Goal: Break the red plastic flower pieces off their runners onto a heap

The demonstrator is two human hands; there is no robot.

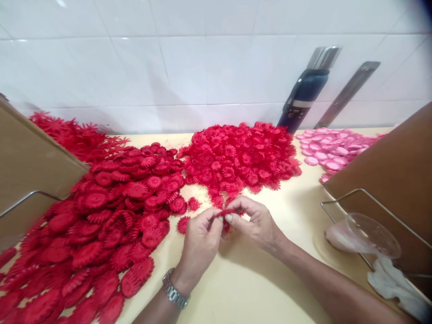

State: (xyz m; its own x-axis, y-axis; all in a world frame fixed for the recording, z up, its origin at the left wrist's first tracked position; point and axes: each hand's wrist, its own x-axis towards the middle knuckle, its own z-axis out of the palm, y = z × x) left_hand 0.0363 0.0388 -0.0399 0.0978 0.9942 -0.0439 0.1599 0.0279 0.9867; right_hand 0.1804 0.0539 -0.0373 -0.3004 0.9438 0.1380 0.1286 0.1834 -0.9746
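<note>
My left hand [199, 240] and my right hand [251, 220] meet at the middle of the cream table [256, 279], fingers pinched together on a small red plastic flower piece [225, 212]. A metal watch [173, 293] sits on my left wrist. A big heap of larger red flower discs [101, 225] lies to the left of my hands. A pile of smaller red flower pieces [236, 157] lies just beyond them. Red spiky flower pieces [70, 132] are heaped at the far left by the wall.
Pink flower pieces [332, 150] lie at the back right. Brown cardboard boxes stand at the left [30, 166] and right [394, 162] edges, each with a wire frame. A clear plastic bag [367, 234] and white cloth [393, 281] lie at right. A dark tool [303, 96] leans on the tiled wall.
</note>
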